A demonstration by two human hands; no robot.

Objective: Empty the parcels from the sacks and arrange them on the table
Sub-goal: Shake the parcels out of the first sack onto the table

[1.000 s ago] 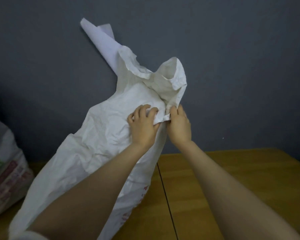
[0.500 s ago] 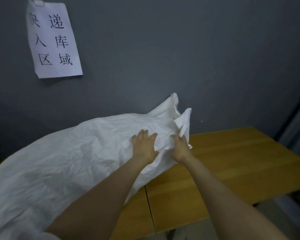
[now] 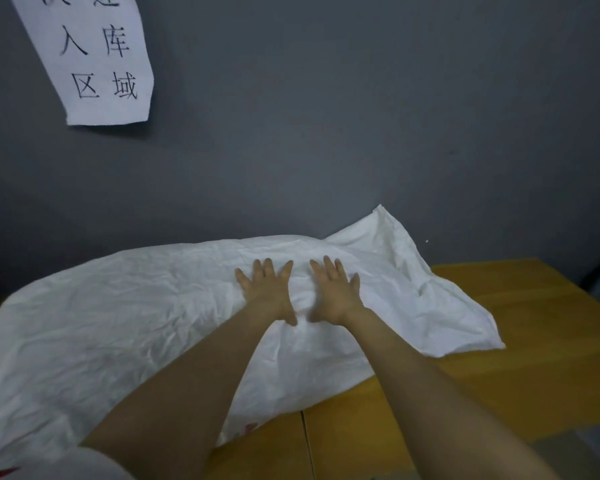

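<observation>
Grey wall (image 3: 326, 133) backs the table (image 3: 516, 375) at lower right, where the sack (image 3: 136, 323) lies sideways across mid-frame, left hand (image 3: 267, 292) and right hand (image 3: 333, 294) pressing it flat-palmed, fingers spread, likely steadying it for emptying.

- The left hand (image 3: 269, 292) and the right hand (image 3: 333, 292) are bare.
- The fingers (image 3: 268, 268) are slim and taper toward the tips; the nails are too blurred to make out.
- The left forearm (image 3: 194, 382) and the right forearm (image 3: 430, 386) are uncovered along all their visible length, and look broader toward the lower edge of the view.
- A rounded edge of white cloth, seemingly a short sleeve (image 3: 97, 462), meets the upper left arm.
- A red mark (image 3: 0, 474) shows in the corner; whether it belongs to the clothing cannot be told.
</observation>
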